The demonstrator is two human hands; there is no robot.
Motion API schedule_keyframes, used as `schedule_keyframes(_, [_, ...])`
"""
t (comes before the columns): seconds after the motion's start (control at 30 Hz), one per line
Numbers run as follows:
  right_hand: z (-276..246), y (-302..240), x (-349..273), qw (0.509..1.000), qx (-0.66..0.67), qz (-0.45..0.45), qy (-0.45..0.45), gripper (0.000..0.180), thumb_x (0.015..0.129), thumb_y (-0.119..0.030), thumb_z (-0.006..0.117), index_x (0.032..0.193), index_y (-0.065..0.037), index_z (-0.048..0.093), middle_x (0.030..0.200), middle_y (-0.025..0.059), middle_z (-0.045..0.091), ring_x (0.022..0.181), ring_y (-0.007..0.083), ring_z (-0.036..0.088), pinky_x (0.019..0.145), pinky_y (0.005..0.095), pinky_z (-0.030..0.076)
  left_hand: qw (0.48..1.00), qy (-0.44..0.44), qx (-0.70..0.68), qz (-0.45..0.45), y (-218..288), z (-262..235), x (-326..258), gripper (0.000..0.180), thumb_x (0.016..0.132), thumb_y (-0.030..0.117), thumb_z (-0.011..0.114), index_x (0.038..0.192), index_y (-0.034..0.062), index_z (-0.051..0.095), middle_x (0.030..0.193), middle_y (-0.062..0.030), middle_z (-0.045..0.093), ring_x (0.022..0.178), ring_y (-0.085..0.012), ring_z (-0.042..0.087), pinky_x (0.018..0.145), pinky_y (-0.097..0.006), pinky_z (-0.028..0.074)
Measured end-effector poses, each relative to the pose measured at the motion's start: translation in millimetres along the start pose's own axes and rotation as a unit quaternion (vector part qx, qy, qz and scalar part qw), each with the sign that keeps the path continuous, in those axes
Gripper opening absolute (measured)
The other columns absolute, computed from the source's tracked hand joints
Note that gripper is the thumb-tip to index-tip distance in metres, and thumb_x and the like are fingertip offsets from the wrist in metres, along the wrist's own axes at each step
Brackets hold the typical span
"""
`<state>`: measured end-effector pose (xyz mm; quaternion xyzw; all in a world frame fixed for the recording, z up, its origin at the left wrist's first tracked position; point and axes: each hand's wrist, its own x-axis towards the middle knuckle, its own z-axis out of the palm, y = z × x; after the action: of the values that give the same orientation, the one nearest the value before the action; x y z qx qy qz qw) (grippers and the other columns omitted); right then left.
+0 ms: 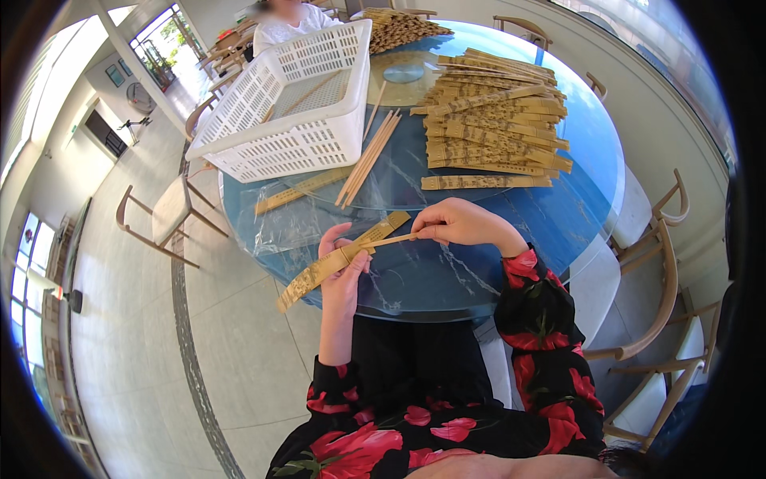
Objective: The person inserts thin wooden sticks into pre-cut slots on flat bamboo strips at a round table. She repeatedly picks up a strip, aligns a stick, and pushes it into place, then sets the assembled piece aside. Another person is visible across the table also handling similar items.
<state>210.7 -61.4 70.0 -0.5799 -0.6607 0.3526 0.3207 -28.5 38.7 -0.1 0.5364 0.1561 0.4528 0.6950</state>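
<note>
Over the table's near edge, my left hand (343, 279) grips a long, flat gold paper sleeve (307, 283) printed with a dark pattern. My right hand (463, 222) pinches the far end of a pale wooden chopstick (392, 239). The stick's other end reaches the sleeve at my left fingers; whether it is inside cannot be made out, nor whether it is one stick or a pair. Several loose chopsticks (371, 160) lie beyond my hands. A large heap of similar gold sleeves (495, 120) sits at the right, with a single sleeve (487, 183) at its near side.
A white slotted plastic basket (311, 136) with a few sticks stands at the left. Clear plastic film (287, 227) and another sleeve (279, 201) lie before it. Farther back are a brown pile (411, 30) and a person (291, 28). Chairs (171, 211) surround the round blue table (566, 207).
</note>
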Motion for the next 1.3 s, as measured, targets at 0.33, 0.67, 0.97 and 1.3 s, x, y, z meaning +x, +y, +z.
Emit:
schedule_keyframes(0.33, [20.8, 0.5, 4.9, 0.975, -0.148, -0.119, 0.117, 0.012, 0.091, -0.019, 0.064, 0.095, -0.007, 0.067, 0.08, 0.011, 0.065, 0.079, 0.0321, 0.062, 0.068, 0.0399, 0.047, 0.997, -0.047, -0.051, -0.04, 1.4, -5.1, 2.3, 0.048, 0.09, -0.004, 0.064, 0.133, 0.0061, 0.047, 0.092, 0.0017, 0.048, 0.079, -0.0073, 0.051, 0.068, -0.022, 0.044])
schedule_keyframes(0.67, [67.3, -6.5, 20.3, 0.974, -0.077, -0.123, 0.176, 0.019, 0.091, -0.016, 0.064, 0.105, -0.006, 0.055, 0.079, 0.0136, 0.065, 0.077, 0.035, 0.063, 0.065, 0.0437, 0.046, 0.994, -0.082, -0.014, -0.074, 1.8, 4.9, 1.8, 0.039, 0.093, 0.001, 0.063, 0.129, 0.0035, 0.049, 0.088, -0.0007, 0.054, 0.076, -0.0072, 0.052, 0.064, -0.02, 0.041])
schedule_keyframes(0.97, [44.5, -9.9, 10.7, 0.976, -0.117, -0.099, 0.154, 0.018, 0.091, -0.019, 0.064, 0.105, -0.007, 0.06, 0.08, 0.0143, 0.066, 0.077, 0.036, 0.063, 0.065, 0.0438, 0.047, 0.997, 0.007, -0.077, -0.013, -7.0, -7.5, -0.4, 0.029, 0.098, 0.004, 0.049, 0.127, 0.0006, 0.047, 0.079, -0.0025, 0.051, 0.067, -0.0083, 0.045, 0.061, -0.024, 0.036])
schedule_keyframes(1.3, [6.1, 3.9, -0.2, 0.986, -0.01, -0.045, 0.159, 0.013, 0.095, -0.01, 0.057, 0.103, -0.002, 0.064, 0.067, 0.0072, 0.061, 0.061, 0.0175, 0.058, 0.06, 0.0299, 0.044, 0.982, 0.033, -0.185, 0.021, -5.4, -12.6, -0.9, 0.03, 0.096, 0.003, 0.047, 0.125, 0.0017, 0.046, 0.075, -0.0013, 0.048, 0.065, -0.0086, 0.042, 0.062, -0.025, 0.034])
